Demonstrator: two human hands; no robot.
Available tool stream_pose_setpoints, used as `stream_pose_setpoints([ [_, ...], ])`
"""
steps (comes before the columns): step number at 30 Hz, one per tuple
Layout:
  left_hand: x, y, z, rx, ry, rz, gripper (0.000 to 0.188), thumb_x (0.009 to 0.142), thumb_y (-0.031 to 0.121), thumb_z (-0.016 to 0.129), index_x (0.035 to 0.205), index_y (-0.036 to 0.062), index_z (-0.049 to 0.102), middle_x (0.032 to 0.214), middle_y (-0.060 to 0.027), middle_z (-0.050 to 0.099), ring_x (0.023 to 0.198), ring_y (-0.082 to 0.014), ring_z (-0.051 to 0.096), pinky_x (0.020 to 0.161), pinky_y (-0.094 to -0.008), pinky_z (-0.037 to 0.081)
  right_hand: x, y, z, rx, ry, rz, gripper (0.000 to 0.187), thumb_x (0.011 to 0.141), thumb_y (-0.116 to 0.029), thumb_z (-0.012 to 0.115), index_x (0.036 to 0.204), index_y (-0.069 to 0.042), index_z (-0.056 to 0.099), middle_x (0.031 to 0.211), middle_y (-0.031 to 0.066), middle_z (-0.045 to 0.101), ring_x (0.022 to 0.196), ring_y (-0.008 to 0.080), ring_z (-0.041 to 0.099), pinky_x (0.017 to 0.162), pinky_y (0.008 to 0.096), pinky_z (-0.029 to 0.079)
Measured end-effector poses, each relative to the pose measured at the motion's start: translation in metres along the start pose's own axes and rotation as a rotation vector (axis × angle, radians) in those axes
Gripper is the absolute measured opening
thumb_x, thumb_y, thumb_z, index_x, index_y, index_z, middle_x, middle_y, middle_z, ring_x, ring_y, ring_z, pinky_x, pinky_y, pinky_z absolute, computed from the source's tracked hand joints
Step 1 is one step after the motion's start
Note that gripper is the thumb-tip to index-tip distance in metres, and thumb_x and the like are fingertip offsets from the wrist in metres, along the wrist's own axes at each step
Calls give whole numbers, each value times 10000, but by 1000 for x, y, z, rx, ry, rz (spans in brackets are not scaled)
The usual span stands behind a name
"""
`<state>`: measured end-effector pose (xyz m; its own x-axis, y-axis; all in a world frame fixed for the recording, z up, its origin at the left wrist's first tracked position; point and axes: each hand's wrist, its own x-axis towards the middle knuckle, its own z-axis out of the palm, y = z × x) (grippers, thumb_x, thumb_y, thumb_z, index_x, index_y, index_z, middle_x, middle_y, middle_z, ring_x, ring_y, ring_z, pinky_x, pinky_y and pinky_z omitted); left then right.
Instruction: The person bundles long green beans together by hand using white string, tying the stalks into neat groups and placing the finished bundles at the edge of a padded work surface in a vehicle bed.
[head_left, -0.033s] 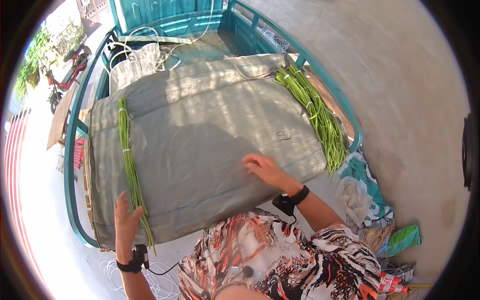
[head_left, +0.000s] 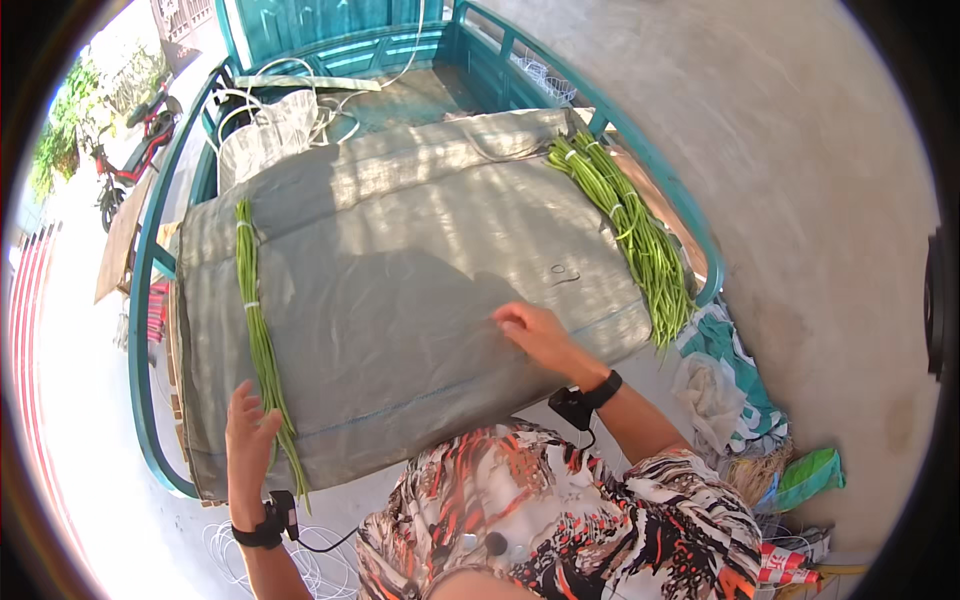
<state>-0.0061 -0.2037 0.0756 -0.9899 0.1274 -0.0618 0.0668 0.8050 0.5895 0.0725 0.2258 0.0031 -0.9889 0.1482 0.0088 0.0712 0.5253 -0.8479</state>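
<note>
A long, thin bundle of green long beans point(head_left: 262, 345), tied with white bands, lies on the left of a grey woven sheet point(head_left: 400, 300). My left hand point(head_left: 250, 425) is beside its lower end, thumb and fingers apart, holding nothing; whether it touches the stems I cannot tell. Over the middle front of the sheet, my right hand point(head_left: 535, 335) has loosely bent fingers, slightly blurred, with nothing visible in them. Thicker tied bundles of long beans point(head_left: 635, 235) lie together along the sheet's right edge. Both wrists wear black bands with small devices.
The sheet covers the near part of a teal cart bed with rails point(head_left: 708, 240). Behind it lie a pale sack point(head_left: 265, 140) and white straps. Crumpled sacks point(head_left: 735, 385) and a green bag point(head_left: 808, 480) are on the ground at right. A red scooter point(head_left: 130, 155) stands far left.
My right hand has shifted slightly to the right, its fingers a little more bent. My left hand is almost where it was, and the beans have not moved.
</note>
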Motion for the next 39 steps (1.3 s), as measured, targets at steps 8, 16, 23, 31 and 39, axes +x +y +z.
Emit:
stream_pose_setpoints([
  [8, 40, 103, 35, -839, -344, -26, 388, 894, 186, 551, 1231, 7, 478, 959, -55, 570, 816, -117, 578, 733, -247, 461, 46, 70, -130, -754, 715, 35, 269, 788, -130, 599, 1050, -77, 578, 1010, 140, 587, 978, 335, 542, 836, 435, 441],
  [16, 79, 73, 150, -812, -243, -121, 214, 919, 171, 518, 1074, 25, 544, 806, -30, 578, 612, -87, 557, 544, -213, 460, 100, 113, -206, -829, 781, 54, 271, 752, -156, 618, 1014, -94, 588, 980, 113, 593, 954, 317, 532, 810, 451, 425],
  [23, 77, 67, 153, -830, -154, -168, 199, 944, 159, 478, 1061, 12, 544, 775, -57, 564, 542, -115, 571, 468, -231, 491, 118, 113, -225, -1026, 761, 346, 411, 769, -335, 648, 1061, -53, 586, 1077, 114, 599, 1095, 287, 508, 932, 442, 371],
  [31, 79, 69, 151, -798, -109, -206, 204, 947, 152, 468, 1061, -4, 535, 779, -71, 563, 520, -122, 566, 429, -232, 476, 124, 125, -239, -830, 568, 500, 450, 745, -343, 628, 1087, -54, 589, 1069, 164, 610, 1015, 334, 569, 901, 454, 394],
  [39, 83, 69, 152, -774, -119, -219, 211, 940, 147, 468, 1066, -9, 532, 787, -81, 565, 518, -123, 564, 428, -236, 471, 123, 137, -248, -177, 734, 205, 335, 754, -232, 634, 993, -8, 561, 849, 122, 620, 797, 238, 593, 740, 348, 449],
])
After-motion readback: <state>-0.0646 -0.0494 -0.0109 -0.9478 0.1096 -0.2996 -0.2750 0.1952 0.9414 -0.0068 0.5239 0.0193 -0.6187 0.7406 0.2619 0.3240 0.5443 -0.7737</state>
